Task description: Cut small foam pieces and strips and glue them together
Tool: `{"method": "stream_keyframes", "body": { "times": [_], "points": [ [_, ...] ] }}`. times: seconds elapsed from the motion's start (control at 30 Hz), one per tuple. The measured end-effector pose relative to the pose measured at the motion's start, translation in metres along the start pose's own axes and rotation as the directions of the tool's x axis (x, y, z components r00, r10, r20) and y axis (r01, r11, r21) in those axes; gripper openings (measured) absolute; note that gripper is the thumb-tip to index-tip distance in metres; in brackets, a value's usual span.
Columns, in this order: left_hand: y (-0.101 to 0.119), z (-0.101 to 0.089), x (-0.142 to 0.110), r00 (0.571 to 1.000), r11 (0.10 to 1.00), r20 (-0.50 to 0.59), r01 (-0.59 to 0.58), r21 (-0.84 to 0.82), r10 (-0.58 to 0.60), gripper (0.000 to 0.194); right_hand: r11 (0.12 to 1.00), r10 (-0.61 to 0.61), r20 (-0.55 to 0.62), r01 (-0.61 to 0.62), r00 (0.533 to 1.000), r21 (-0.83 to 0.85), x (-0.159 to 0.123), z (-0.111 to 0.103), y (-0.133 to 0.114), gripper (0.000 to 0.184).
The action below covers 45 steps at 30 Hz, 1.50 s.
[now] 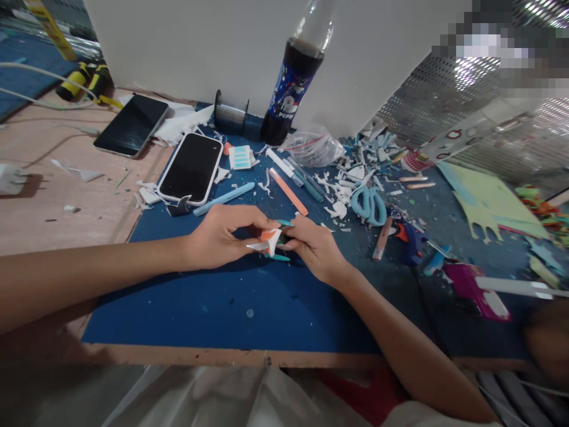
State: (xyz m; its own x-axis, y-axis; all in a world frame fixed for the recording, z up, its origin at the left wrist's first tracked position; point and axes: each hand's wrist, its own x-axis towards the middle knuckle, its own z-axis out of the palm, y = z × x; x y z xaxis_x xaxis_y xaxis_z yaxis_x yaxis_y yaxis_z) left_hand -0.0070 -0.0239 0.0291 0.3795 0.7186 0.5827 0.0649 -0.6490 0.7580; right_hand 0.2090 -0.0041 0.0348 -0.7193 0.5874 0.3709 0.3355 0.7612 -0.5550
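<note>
Head view, the only one I have. The left hand (217,237) and the right hand (317,246) meet above the blue mat (200,308) on the desk (53,207), inward of its front edge. The left grip pinches a small white-and-orange piece (274,242) between thumb and fingertips. I find the right grip pressed together at a teal item (279,257), parts of which show above and below the piece; its full form is hidden, and I cannot tell what it is.

Just beyond the hands I note a light-blue pen (224,198) and an orange stick (288,191). Toward the desk's left side lie a white-rimmed phone (192,169), on the mat's edge, and a black phone (132,126), on the bare wood.

At the rear edge, before a white panel (213,47), stand a spool (231,114) and a part-filled bottle (288,101); a clear bag (311,146) lies beside the bottle.

Scraps (340,196) cover the mat to the right, with blue-handled scissors (368,206) among them. Nearer the desk's right end I record a dark-blue glue gun (412,244) and a magenta object (471,284), blurred.
</note>
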Motion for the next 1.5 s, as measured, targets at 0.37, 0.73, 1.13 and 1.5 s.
{"method": "stream_keyframes", "body": {
  "times": [0.37,0.73,1.13,1.5],
  "points": [
    [-0.002,-0.001,-0.002,1.0,1.0,-0.001,0.001,-0.01,-0.001,0.016,1.0,-0.016,0.002,0.016,1.0,0.009,0.0,0.0,0.004,0.039],
    [-0.004,0.001,-0.003,0.99,0.976,-0.107,0.112,0.187,-0.093,0.029,0.912,0.308,-0.063,-0.275,0.949,0.303,-0.002,-0.023,-0.003,0.029],
    [0.0,0.004,-0.003,0.995,0.859,-0.054,-0.046,0.51,0.086,0.029,0.431,0.562,0.355,-0.631,0.747,0.645,0.006,-0.021,-0.018,0.026],
    [-0.001,0.004,-0.003,0.985,0.829,-0.121,-0.034,0.558,0.122,0.025,0.608,0.443,0.248,-0.492,0.861,0.623,0.001,-0.019,-0.02,0.034]
  ]
}}
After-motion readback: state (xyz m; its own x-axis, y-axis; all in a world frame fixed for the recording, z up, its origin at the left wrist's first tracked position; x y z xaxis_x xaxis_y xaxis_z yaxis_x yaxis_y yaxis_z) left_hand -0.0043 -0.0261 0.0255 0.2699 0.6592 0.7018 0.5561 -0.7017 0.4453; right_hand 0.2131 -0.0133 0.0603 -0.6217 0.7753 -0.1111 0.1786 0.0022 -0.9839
